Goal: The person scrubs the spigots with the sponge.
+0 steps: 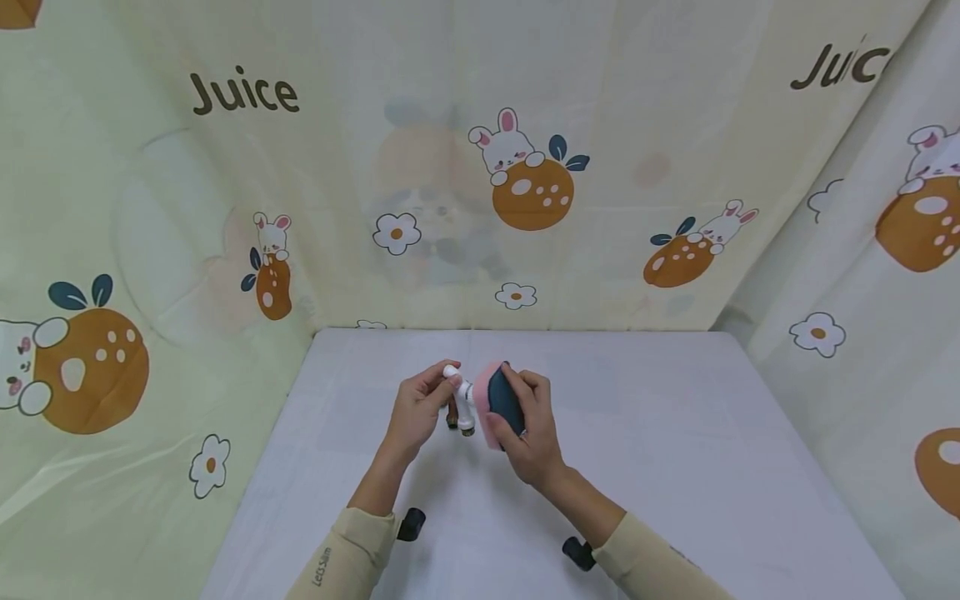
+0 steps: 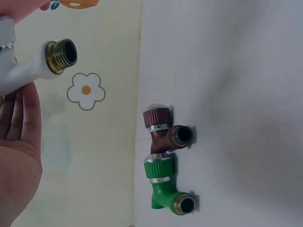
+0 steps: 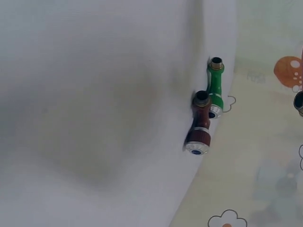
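In the head view my left hand (image 1: 415,414) pinches a white angle valve (image 1: 463,408) by its upper end, thumb and fingertips around it. The valve is held above the table, its brass threaded end pointing down. My right hand (image 1: 534,437) grips a pink and dark blue sponge (image 1: 504,402), the pink face against the valve's right side. In the left wrist view the white valve's threaded outlet (image 2: 62,56) shows at the upper left, above part of my left palm (image 2: 19,165). The right wrist view catches only a threaded end (image 3: 299,101) at its edge.
A brown angle valve (image 2: 161,130) and a green one (image 2: 165,187) lie side by side on the white table (image 1: 660,467), beyond my hands. A printed curtain (image 1: 450,275) hangs along the table's back edge and both sides.
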Tool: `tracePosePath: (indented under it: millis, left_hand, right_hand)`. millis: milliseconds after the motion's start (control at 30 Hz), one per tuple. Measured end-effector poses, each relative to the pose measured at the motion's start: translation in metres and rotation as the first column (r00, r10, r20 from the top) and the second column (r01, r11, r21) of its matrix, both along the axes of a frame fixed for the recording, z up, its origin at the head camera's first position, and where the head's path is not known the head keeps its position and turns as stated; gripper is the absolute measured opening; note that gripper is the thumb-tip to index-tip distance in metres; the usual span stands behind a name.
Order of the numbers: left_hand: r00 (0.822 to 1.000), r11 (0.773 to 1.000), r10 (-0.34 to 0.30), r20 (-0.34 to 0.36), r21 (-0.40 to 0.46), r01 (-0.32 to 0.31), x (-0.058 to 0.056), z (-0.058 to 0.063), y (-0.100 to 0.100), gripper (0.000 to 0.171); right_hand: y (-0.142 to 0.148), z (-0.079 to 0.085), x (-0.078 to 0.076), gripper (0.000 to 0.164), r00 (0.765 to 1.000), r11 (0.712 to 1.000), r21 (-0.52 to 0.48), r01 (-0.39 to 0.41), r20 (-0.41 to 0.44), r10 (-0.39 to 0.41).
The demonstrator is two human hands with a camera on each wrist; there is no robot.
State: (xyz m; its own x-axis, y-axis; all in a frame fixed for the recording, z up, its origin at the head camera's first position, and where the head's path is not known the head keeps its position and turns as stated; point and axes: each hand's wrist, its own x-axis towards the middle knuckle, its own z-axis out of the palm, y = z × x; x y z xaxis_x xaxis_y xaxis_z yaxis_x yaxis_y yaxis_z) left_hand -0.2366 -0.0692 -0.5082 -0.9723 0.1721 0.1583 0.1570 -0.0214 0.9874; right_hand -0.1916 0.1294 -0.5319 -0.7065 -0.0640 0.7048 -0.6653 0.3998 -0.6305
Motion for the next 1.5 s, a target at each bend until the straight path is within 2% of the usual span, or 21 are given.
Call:
tracePosePath:
  millis: [167, 300, 500, 900, 1100, 1200, 1300, 1500]
  left_hand:
    - [0.998, 0.998, -0.062, -0.011, -0.011, 0.062, 0.002, 0.004, -0.001, 0.027]
    - [0.995, 0.995, -0.096, -0.014, -0.037, 0.096, 0.002, 0.007, 0.000, 0.029]
    - [0.994, 0.993, -0.104, -0.021, -0.064, 0.102, 0.003, 0.008, 0.001, 0.027]
    - [0.994, 0.991, -0.096, -0.043, -0.103, 0.091, 0.003, 0.004, 0.003, 0.027]
    - [0.992, 0.989, -0.110, -0.055, -0.106, 0.104, 0.005, 0.005, 0.003, 0.027]
    - [0.992, 0.988, -0.111, -0.054, -0.116, 0.105, 0.006, 0.005, 0.003, 0.028]
    - [0.992, 0.987, -0.113, -0.054, -0.123, 0.106, 0.006, 0.005, 0.003, 0.027]
    - [0.992, 0.983, -0.117, -0.048, -0.147, 0.109, 0.006, 0.004, 0.003, 0.026]
  right_hand:
    - [-0.004, 0.005, -0.001, 0.068, 1.000, 1.000, -0.015, -0.002, 0.026, 0.002]
    - [-0.004, 0.010, -0.001, 0.063, 0.990, 0.998, -0.058, 0.023, 0.140, -0.014]
    - [-0.005, 0.014, -0.002, 0.054, 0.955, 0.992, -0.122, 0.022, 0.296, 0.015]
    - [-0.008, 0.014, -0.006, 0.047, 0.851, 0.968, -0.250, 0.028, 0.515, 0.109]
    - [-0.007, 0.013, -0.008, 0.053, 0.762, 0.958, -0.276, 0.071, 0.635, 0.126]
    - [-0.005, 0.012, -0.010, 0.057, 0.727, 0.956, -0.282, 0.081, 0.672, 0.137]
    - [-0.004, 0.011, -0.011, 0.059, 0.715, 0.952, -0.294, 0.082, 0.683, 0.149]
    - [-0.003, 0.011, -0.014, 0.056, 0.713, 0.948, -0.308, 0.083, 0.683, 0.160]
